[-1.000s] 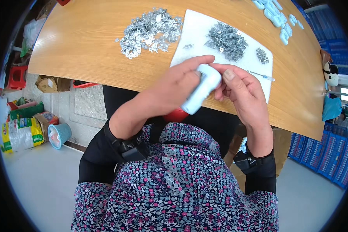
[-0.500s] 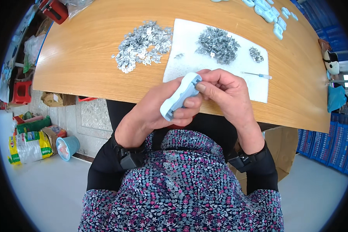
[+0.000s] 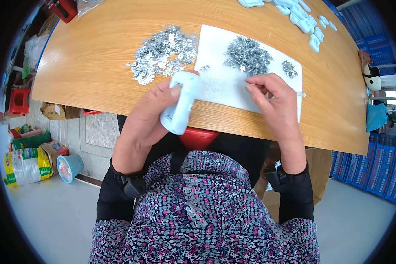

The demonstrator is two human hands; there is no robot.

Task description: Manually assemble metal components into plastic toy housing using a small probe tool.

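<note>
My left hand (image 3: 147,112) is closed around a light blue plastic casing (image 3: 183,103), a long rounded piece held tilted over the table's front edge. My right hand (image 3: 277,97) hovers over a white foam sheet (image 3: 224,92), thumb and forefinger brought together in a pinch. Whatever lies between those fingertips, if anything, is too small to make out. Just beyond them is a heap of small dark grey metal parts (image 3: 249,55). A smaller cluster of metal bits (image 3: 289,69) sits at the sheet's right side. Mostly behind my right hand is a screwdriver, its clear handle (image 3: 301,94) showing.
Flat silvery metal pieces (image 3: 165,55) are heaped on the wooden table (image 3: 110,53) left of the sheet. Several more light blue casings (image 3: 301,20) lie at the far right. A red container (image 3: 62,9) stands far left. Below are a blue wastebasket (image 3: 70,168) and blue crates (image 3: 367,169).
My hands have parted. The left has turned the casing over and moved it left; the right has let go of it and moved to the right over the foam sheet.
</note>
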